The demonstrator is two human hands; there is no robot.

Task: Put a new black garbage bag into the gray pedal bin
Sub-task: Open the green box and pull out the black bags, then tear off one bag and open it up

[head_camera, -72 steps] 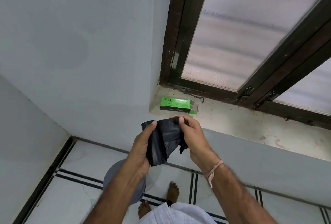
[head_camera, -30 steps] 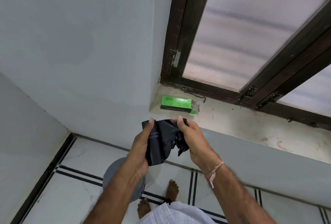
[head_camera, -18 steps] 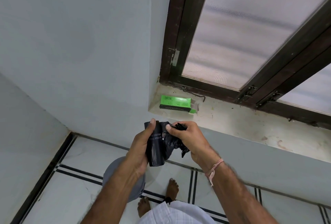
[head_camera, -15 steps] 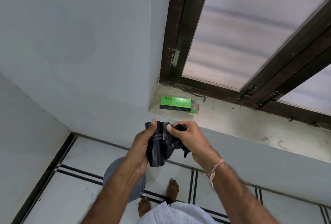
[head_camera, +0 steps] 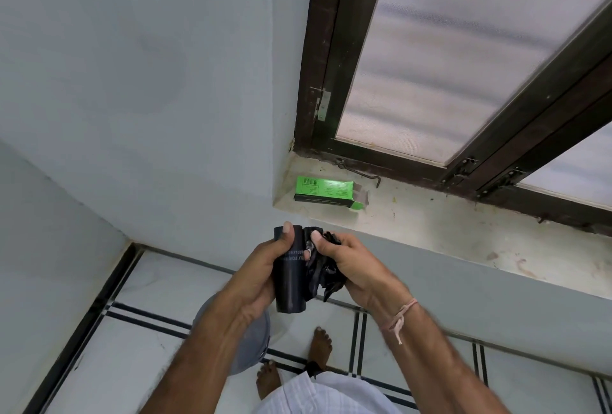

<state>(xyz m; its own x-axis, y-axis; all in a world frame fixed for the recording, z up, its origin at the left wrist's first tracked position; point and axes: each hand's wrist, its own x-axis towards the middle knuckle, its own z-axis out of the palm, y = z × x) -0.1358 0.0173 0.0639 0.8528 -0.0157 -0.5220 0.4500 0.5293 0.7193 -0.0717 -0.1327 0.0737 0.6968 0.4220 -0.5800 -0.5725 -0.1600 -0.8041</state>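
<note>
- Left hand (head_camera: 261, 274) grips the black plastic garbage-bag roll (head_camera: 291, 287) steady.
- Right hand (head_camera: 351, 264), at 3 o'clock, pinches its crumpled end, probably freeing one bag.
- Round gray pedal bin (head_camera: 255, 340) waits at 6 o'clock.

There is one black garbage bag (head_camera: 291, 281), one gray pedal bin (head_camera: 257, 344), one green box (head_camera: 326, 191), two bare feet (head_camera: 321, 345), and a left hand (head_camera: 258, 281) and right hand (head_camera: 354, 264) (two in all).
</note>
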